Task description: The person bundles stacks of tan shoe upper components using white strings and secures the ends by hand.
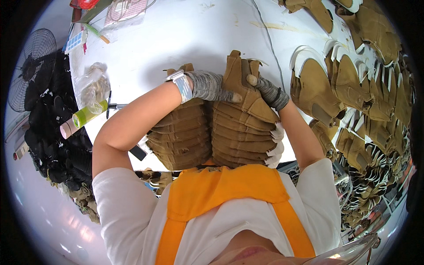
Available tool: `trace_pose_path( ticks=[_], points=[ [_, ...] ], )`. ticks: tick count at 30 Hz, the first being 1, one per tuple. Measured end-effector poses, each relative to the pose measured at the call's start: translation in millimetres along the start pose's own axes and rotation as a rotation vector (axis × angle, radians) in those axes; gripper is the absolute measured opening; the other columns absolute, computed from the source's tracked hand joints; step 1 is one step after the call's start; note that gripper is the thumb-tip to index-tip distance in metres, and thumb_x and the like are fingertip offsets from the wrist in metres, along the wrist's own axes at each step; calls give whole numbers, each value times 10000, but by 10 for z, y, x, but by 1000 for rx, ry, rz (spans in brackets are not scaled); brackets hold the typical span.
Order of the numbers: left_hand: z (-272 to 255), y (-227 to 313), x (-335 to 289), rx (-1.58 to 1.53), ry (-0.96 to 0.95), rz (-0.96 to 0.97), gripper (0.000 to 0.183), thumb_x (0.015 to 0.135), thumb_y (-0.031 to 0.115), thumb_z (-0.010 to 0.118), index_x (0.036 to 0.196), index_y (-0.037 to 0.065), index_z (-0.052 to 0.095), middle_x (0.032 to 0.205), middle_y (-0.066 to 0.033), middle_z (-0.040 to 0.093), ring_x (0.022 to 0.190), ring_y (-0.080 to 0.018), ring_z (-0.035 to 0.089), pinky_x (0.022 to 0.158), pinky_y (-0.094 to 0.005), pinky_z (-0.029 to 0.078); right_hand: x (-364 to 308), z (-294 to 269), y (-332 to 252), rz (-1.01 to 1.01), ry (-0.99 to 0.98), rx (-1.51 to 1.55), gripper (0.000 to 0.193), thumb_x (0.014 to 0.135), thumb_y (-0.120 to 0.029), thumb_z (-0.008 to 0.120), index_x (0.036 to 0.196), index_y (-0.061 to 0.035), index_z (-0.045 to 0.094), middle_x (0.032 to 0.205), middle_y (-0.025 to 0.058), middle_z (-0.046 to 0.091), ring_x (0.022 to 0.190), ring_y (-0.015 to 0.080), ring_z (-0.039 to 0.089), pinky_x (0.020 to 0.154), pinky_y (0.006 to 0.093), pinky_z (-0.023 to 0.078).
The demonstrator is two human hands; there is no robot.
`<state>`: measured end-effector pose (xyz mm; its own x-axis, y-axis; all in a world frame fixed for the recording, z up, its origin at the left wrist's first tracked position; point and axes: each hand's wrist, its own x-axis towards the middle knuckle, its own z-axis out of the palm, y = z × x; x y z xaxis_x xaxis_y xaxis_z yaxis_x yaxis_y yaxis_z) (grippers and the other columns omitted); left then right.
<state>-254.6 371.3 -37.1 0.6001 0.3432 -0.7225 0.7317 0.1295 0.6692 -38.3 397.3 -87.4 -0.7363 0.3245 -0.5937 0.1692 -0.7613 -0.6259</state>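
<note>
Two stacks of brown suede boot uppers stand side by side in front of me, a left stack and a right stack. The topmost boot upper on the right stack has a dark elastic side panel and a pull tab. My left hand, in a grey knit glove with bare fingertips, grips its left edge, thumb on top. On its right side my right hand, gloved alike, is closed on the upper near the elastic. Some fingers of both hands are hidden beneath or behind the suede.
More boot uppers with white edges crowd the right of the white table. A dark cable crosses it. Left lie a green bottle, a plastic bag and a black phone-like object. Beyond are black piled items and a fan.
</note>
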Motion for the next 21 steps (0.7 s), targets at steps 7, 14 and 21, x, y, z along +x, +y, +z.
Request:
trace_pose_path(
  ticks=[7,14,21],
  points=[
    [-198,-35,-111,295,17,-206,896,701,827,418,886,-13,667,616,-166,598,678,-253,629,710,-366,484,94,-1,77,112,-44,19,1028,608,-594,745,1348,-7,338,1227,167,501,1122,252,512,952,343,438],
    [-475,-127,-309,95,238,-183,447,890,430,544,1026,18,650,1017,-86,666,927,-175,616,861,-318,487,132,136,76,131,7,-34,913,658,-599,715,1289,1,441,1169,156,561,1066,229,551,922,319,453],
    [-369,-1341,-1005,-3,791,-353,263,899,247,564,1006,24,655,852,-52,667,734,-118,572,741,-246,485,241,184,-180,131,155,-355,848,712,-579,691,1281,4,457,1154,139,567,1064,207,538,922,305,430]
  ],
)
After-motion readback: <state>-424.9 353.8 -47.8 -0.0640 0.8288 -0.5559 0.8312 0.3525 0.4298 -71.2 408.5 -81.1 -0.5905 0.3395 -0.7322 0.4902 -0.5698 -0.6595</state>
